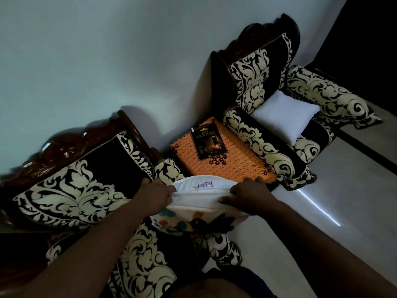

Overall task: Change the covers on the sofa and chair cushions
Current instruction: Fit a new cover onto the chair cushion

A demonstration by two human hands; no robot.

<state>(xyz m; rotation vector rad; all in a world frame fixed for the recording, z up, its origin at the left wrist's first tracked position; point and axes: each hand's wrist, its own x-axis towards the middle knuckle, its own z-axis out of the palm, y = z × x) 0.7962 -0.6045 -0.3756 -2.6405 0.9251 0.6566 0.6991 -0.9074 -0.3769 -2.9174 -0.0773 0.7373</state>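
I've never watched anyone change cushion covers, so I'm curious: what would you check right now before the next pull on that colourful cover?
1. Left hand grips the opening edge of the colourful patterned cover: ok.
2. Right hand grips the opposite edge: ok.
3. White cushion insert with small label fully out or fully inside: not ok, partly exposed.
4. Zip or fastening undone: cannot tell.
5. Bare white square cushion set on the far black-and-cream armchair: ok.
6. Orange woven side-table cloth free for putting things down: not ok, a dark packet lies there.
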